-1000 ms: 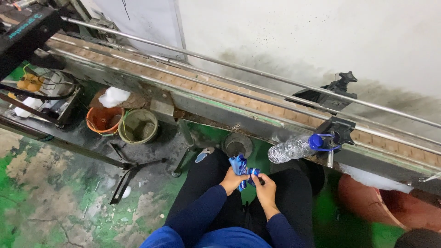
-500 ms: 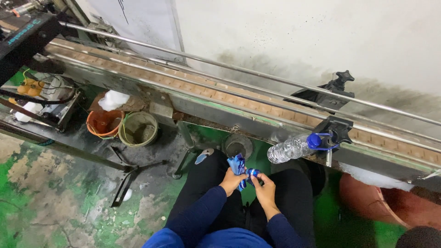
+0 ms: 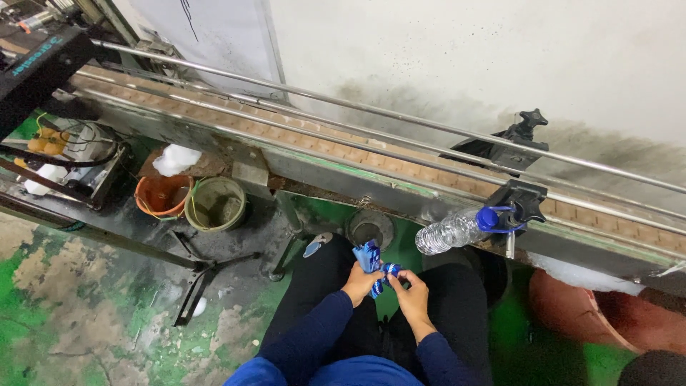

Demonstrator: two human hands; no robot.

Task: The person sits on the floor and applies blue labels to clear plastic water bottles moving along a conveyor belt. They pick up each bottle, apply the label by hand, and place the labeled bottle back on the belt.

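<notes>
I sit with dark trousers and blue sleeves in front of a long conveyor belt (image 3: 343, 154). My left hand (image 3: 361, 284) grips a bunch of blue printed labels (image 3: 369, 256) that stick up from my fist. My right hand (image 3: 411, 289) pinches one blue label (image 3: 389, 271) close to the left hand, over my lap. A clear plastic bottle (image 3: 450, 231) with a blue cap lies on its side at the conveyor's near edge, just above and to the right of my hands.
Two metal guide rails (image 3: 400, 118) run along the belt, with black clamps (image 3: 525, 196) on them. An orange bucket (image 3: 163, 195) and a green bucket (image 3: 216, 204) stand on the stained green floor at left. A black machine (image 3: 36, 64) sits far left.
My hands have stayed in my lap with the labels, the fingers shifting slightly. The view has tilted a little; the bottle has not moved.
</notes>
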